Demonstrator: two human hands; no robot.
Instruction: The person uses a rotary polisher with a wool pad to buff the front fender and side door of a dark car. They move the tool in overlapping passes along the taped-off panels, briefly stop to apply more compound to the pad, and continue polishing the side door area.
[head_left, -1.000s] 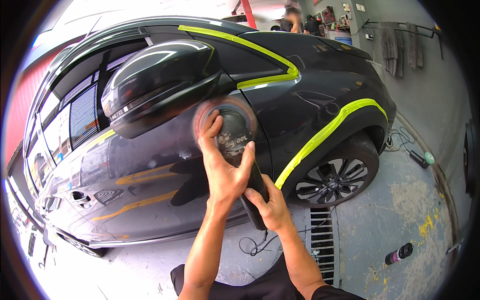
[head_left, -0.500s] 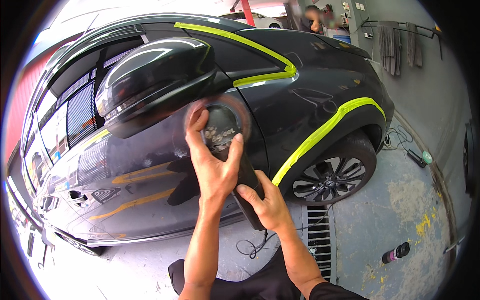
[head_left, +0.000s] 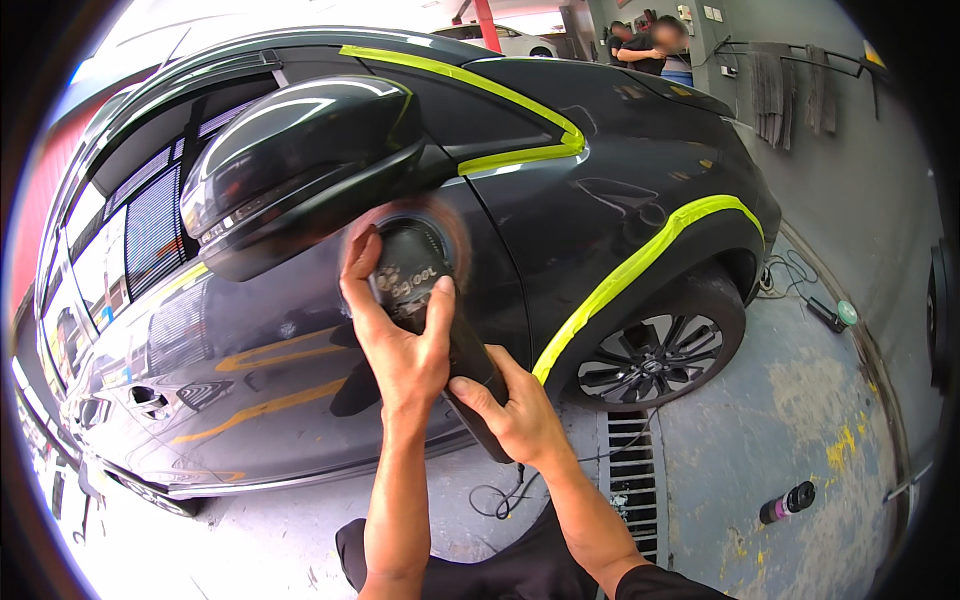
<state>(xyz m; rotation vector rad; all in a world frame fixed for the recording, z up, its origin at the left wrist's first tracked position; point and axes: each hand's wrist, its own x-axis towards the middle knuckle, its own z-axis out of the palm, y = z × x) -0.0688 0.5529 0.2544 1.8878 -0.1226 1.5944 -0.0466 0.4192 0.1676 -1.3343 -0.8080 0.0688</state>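
Note:
A black corded polisher [head_left: 415, 268] lies with its round pad against the dark grey car door [head_left: 290, 390], just under the side mirror [head_left: 300, 165]. The pad's reddish rim is blurred, as if spinning. My left hand [head_left: 405, 345] is wrapped over the polisher's head, thumb on one side and fingers on the other. Lower down, my right hand [head_left: 520, 410] grips its handle. Yellow-green masking tape [head_left: 640, 260] runs along the wheel arch, and more of it edges the window corner by the mirror.
The polisher's cable [head_left: 500, 498] loops on the floor beside a metal drain grate [head_left: 632, 470]. A dark bottle [head_left: 787, 502] lies at the right. Grey cloths [head_left: 772, 95] hang on the wall rail. Two people [head_left: 655, 45] stand behind the car.
Both hands have shifted the polisher a little to the left across the door panel. In the background, a person has moved right and a second one shows.

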